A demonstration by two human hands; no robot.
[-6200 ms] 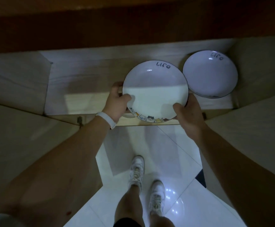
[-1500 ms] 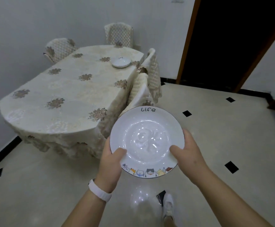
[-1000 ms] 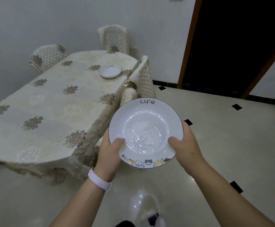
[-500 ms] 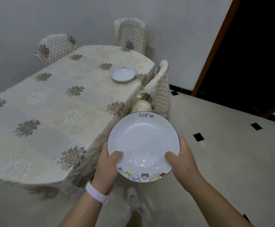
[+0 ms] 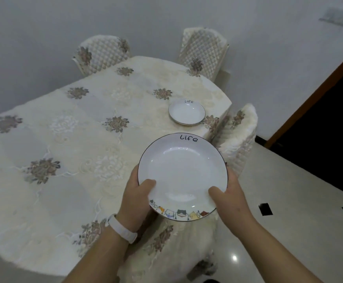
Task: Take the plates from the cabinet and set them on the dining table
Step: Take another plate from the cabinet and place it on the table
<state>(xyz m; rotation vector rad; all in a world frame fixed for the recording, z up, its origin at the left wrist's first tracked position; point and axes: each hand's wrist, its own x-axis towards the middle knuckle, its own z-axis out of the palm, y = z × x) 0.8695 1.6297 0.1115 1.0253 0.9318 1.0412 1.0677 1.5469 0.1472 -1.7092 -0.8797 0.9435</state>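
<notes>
I hold a white plate (image 5: 182, 172) with "Life" written at its far rim and cartoon cats along its near rim. My left hand (image 5: 137, 198) grips its left edge, thumb on top, and my right hand (image 5: 231, 198) grips its right edge. The plate hovers level above the near right edge of the dining table (image 5: 68, 152), which wears a cream floral tablecloth. A second matching plate (image 5: 186, 112) rests on the table farther away, near the right edge.
Quilted covered chairs stand around the table: one at the far left (image 5: 102, 53), one at the far end (image 5: 204, 51), one at the right side (image 5: 238, 139). A dark doorway (image 5: 326, 127) opens at the right. Tiled floor (image 5: 289, 231) lies to the right.
I have walked closer to the table. The held plate now hangs over the table's near right edge instead of over the floor. Both hands keep their grip.
</notes>
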